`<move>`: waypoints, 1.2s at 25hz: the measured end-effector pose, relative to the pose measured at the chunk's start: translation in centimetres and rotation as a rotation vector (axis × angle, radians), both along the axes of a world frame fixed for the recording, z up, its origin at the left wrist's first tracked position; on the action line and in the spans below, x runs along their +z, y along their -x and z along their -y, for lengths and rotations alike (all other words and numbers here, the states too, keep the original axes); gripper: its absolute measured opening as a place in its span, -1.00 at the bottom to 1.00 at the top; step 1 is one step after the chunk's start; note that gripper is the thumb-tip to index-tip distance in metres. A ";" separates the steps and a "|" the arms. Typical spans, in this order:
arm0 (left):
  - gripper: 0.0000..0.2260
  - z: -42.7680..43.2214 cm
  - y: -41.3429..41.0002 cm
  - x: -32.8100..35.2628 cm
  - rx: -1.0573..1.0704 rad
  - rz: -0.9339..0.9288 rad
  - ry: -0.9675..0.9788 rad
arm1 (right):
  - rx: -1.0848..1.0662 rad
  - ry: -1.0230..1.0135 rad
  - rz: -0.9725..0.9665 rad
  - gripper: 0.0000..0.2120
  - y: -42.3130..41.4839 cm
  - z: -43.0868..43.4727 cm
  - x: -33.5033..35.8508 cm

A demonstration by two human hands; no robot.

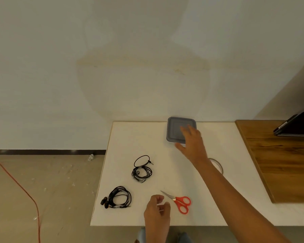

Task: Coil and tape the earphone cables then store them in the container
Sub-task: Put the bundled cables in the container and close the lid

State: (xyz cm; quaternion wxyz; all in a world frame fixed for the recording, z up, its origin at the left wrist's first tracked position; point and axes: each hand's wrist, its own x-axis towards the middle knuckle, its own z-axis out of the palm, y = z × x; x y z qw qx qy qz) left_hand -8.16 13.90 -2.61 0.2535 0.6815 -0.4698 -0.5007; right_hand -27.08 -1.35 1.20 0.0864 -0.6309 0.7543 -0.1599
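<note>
Two black coiled earphone cables lie on the white table (126,137). One coil (142,170) is mid-table with its jack sticking out; the other coil (118,197) is near the front left edge with its earbuds beside it. A grey lidded container (175,129) sits at the table's back edge. My right hand (191,141) reaches over the container's right front corner, fingers spread and straight. My left hand (157,209) hovers near the front edge, fingers loosely curled, with a small pale thing between them that I cannot make out.
Red-handled scissors (180,201) lie just right of my left hand. A tape roll (218,164) peeks out behind my right forearm. A wooden board (279,155) with a dark device (298,125) is at the right. A red cord (21,188) runs across the floor.
</note>
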 end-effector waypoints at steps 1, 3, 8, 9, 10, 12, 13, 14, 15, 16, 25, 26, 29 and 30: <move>-0.89 0.1 0.0 0.1 0.012 -0.015 0.009 | 0.059 -0.122 -0.062 -0.32 -0.6 1.5 -0.2; -0.87 0.2 0.1 0.4 0.035 -0.055 0.024 | 0.087 -0.292 -0.169 -0.32 -1.7 2.8 -1.0; -0.70 0.5 0.6 0.6 -0.025 -0.135 0.049 | 0.146 -0.220 -0.358 -0.53 -3.5 -1.3 -2.3; -0.68 0.6 0.8 0.7 -0.015 -0.191 0.051 | 0.180 -0.174 -0.373 -0.52 -3.4 -3.0 -3.2; -0.66 0.9 0.9 0.7 0.005 -0.270 0.046 | 0.211 -0.114 -0.399 -0.51 -3.4 -5.0 -3.9; -0.64 1.4 1.4 0.8 0.061 -0.476 -0.002 | 0.245 0.000 -0.430 -0.51 -3.9 -8.6 -4.4; -0.64 1.6 1.6 1.0 0.090 -0.587 -0.047 | 0.260 0.043 -0.442 -0.51 -3.9 -9.9 -5.0; -0.61 1.8 1.8 1.0 0.105 -0.670 -0.091 | 0.276 0.043 -0.457 -0.51 -4.2 -11.1 -5.3; -0.54 2.0 1.9 1.1 0.103 -0.722 -0.127 | 0.291 0.032 -0.455 -0.50 -4.4 -11.9 -5.7; -0.41 2.1 1.9 1.1 0.092 -0.738 -0.151 | 0.292 0.008 -0.455 -0.49 -4.6 -12.5 -5.8; -0.32 2.5 1.7 0.7 0.125 -0.648 -0.125 | 0.376 -0.127 -0.388 -0.17 -5.3 -12.1 -4.5; -0.47 2.6 1.7 0.7 0.138 -0.631 -0.113 | 0.381 -0.103 -0.375 -0.36 -5.2 -12.0 -3.6; -0.74 2.9 2.0 0.1 0.165 -0.566 -0.076 | 0.173 -0.049 -0.080 -0.48 -5.0 -10.1 -0.8; -0.77 2.9 2.2 -0.1 0.156 -0.552 -0.079 | 0.064 -0.043 -0.003 -0.40 -5.2 -9.0 -0.4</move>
